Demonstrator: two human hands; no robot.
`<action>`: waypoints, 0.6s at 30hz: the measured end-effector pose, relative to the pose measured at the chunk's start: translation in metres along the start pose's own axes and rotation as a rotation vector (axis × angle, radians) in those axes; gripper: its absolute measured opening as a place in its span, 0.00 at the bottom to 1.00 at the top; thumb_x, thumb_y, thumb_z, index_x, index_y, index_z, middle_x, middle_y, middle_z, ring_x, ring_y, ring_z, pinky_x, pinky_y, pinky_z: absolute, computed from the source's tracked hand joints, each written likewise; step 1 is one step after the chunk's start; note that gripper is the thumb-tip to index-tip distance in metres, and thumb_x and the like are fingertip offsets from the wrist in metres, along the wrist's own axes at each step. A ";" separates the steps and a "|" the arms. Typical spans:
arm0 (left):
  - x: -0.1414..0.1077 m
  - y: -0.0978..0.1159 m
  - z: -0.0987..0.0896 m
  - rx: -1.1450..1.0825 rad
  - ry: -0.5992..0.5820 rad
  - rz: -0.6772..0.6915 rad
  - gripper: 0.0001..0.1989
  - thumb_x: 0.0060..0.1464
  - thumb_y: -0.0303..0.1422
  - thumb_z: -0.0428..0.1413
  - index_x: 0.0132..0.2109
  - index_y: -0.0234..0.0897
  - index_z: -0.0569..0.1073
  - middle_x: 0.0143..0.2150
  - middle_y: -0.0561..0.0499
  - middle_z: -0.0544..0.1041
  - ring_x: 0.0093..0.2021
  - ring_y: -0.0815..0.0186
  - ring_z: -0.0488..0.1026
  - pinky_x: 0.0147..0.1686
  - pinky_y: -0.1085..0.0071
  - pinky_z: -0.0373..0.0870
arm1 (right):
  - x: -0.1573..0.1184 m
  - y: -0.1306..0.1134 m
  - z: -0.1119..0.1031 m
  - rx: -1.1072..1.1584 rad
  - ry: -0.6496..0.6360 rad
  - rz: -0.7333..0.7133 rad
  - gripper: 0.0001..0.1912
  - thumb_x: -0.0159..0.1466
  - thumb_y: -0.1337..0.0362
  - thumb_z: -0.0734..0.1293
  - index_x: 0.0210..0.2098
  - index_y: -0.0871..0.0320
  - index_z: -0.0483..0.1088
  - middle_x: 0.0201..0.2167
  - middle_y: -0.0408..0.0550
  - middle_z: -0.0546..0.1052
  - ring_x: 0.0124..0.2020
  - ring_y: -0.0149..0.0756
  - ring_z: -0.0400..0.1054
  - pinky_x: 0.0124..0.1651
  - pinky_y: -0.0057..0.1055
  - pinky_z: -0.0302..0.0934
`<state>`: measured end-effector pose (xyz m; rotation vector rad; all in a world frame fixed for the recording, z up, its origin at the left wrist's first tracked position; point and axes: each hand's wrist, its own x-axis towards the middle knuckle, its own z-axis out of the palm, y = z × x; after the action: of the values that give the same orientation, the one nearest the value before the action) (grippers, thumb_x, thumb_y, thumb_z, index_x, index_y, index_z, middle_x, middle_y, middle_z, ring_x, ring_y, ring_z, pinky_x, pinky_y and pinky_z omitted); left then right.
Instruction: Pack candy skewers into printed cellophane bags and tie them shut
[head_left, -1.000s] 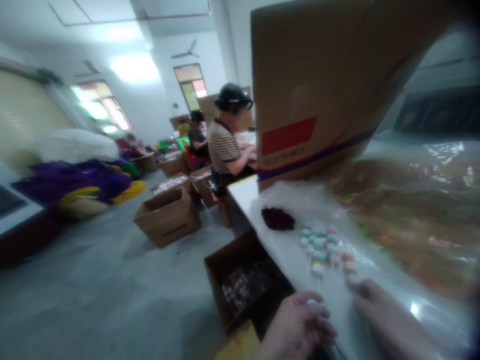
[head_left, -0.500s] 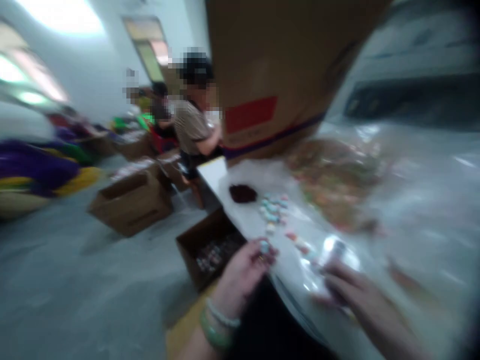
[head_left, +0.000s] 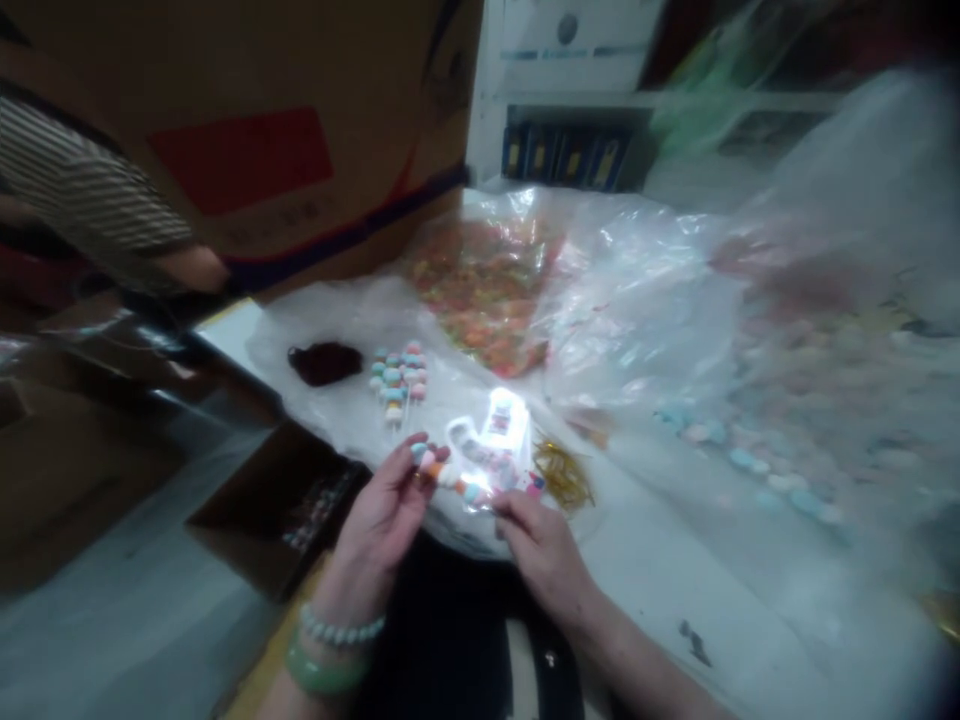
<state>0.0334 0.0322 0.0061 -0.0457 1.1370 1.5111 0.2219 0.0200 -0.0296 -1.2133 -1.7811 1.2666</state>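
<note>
My left hand [head_left: 382, 515] pinches one end of a row of pastel, marshmallow-like candies [head_left: 448, 477] in blue, pink, white and orange. My right hand [head_left: 546, 560] is closed on the lower edge of a shiny clear plastic bag [head_left: 510, 425] at the row's other end. Glare and blur hide whether the row lies inside the bag or against it. Just right of the bag is a bundle of gold twist ties [head_left: 562, 475]. Beyond my left hand, several similar candies on sticks [head_left: 397, 375] lie on a plastic sheet [head_left: 315, 310], beside a dark red heap [head_left: 325, 363].
A large cardboard carton [head_left: 360, 110] rises behind the table [head_left: 660, 580]. Plastic bags with colourful contents [head_left: 487, 290] cover the back and right. An open box [head_left: 232, 530] stands below the table's left edge. A person in a striped top [head_left: 90, 180] is at far left.
The view has swung to the right. My hands have come closer together, and a row of candies now spans between my left hand and the bag at my right hand.
</note>
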 end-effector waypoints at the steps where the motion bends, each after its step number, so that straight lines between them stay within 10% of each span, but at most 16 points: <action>1: 0.001 -0.001 -0.001 -0.001 0.000 0.015 0.09 0.63 0.19 0.50 0.42 0.27 0.76 0.36 0.40 0.80 0.38 0.62 0.81 0.36 0.72 0.79 | 0.000 0.001 -0.001 0.005 0.004 0.009 0.10 0.61 0.67 0.59 0.34 0.57 0.72 0.29 0.44 0.74 0.33 0.35 0.67 0.38 0.29 0.58; 18: 0.010 -0.035 -0.015 0.256 -0.006 0.212 0.22 0.46 0.34 0.68 0.48 0.31 0.76 0.37 0.44 0.82 0.35 0.65 0.79 0.36 0.73 0.73 | 0.002 0.012 0.015 -0.072 -0.090 -0.005 0.13 0.63 0.72 0.58 0.38 0.57 0.73 0.32 0.47 0.76 0.34 0.37 0.69 0.40 0.29 0.58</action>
<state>0.0488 0.0240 -0.0292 0.2607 1.3559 1.5355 0.2116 0.0180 -0.0456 -1.2068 -1.9080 1.2827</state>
